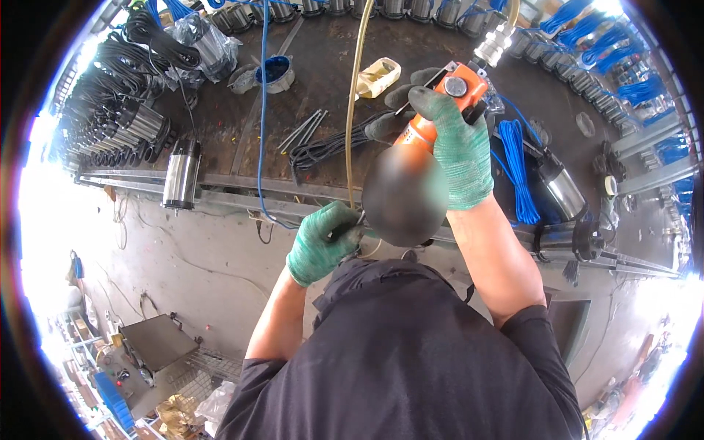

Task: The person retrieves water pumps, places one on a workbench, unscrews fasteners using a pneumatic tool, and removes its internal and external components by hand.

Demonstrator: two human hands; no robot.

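My right hand (463, 150), in a green glove with dark fingertips, wraps round an orange air tool (419, 134) held above the bench edge. A metal hose fitting (493, 45) joins the tool's upper end. A dark, blurred round shape (403, 209) hides whatever lies at its lower end. Left of this shape, my left hand (324, 242), also gloved in green, is closed with its fingertips on a thin shiny metal piece (361, 218), mostly hidden. Several long metal rods (303, 132) lie on the bench beside a coiled black cable (330, 149).
On the dark bench (315, 59) stand a blue-lined tub (276, 73) and a cream container (378, 78). Steel cylindrical pumps (182, 174) with cables line the edges. A blue cable bundle (518, 172) lies at right. A blue hose (263, 132) and yellowish hose (354, 95) hang across.
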